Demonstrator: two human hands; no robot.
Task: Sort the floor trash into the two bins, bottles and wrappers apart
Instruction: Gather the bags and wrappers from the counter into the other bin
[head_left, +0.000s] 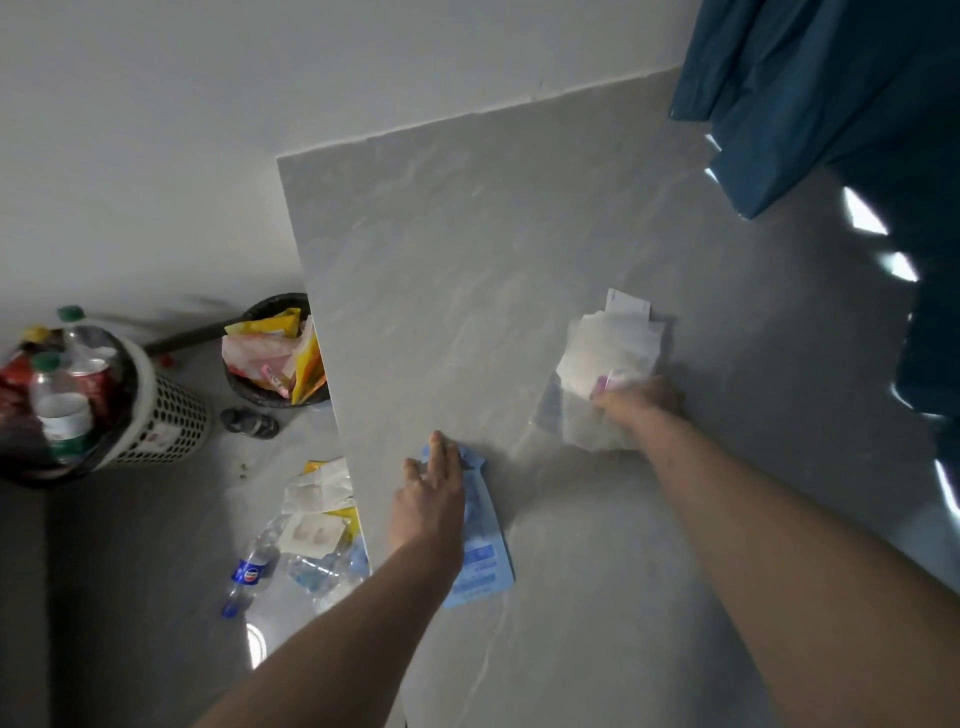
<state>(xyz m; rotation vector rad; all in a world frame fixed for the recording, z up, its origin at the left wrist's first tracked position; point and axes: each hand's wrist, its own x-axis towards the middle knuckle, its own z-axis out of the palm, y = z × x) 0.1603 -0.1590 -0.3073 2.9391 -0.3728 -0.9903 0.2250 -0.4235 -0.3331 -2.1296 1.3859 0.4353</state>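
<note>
My left hand (431, 499) lies flat with straight fingers on a light blue wrapper (480, 561) on the grey floor. My right hand (636, 402) grips a clear and white plastic wrapper (608, 358) further right, its fingers curled round the wrapper's near edge. At the far left, a white perforated bin (161, 415) holds several bottles. A black bin (260, 395) next to it holds yellow and pink wrappers. Loose trash lies between them and me: a blue-labelled bottle (249, 571), a crushed clear bottle (322, 569) and white wrappers (319, 491).
A small dark bottle (249, 422) lies on the floor in front of the black bin. A dark stick (187, 338) leans behind the bins by the white wall. Teal cloth (831, 93) hangs at the upper right.
</note>
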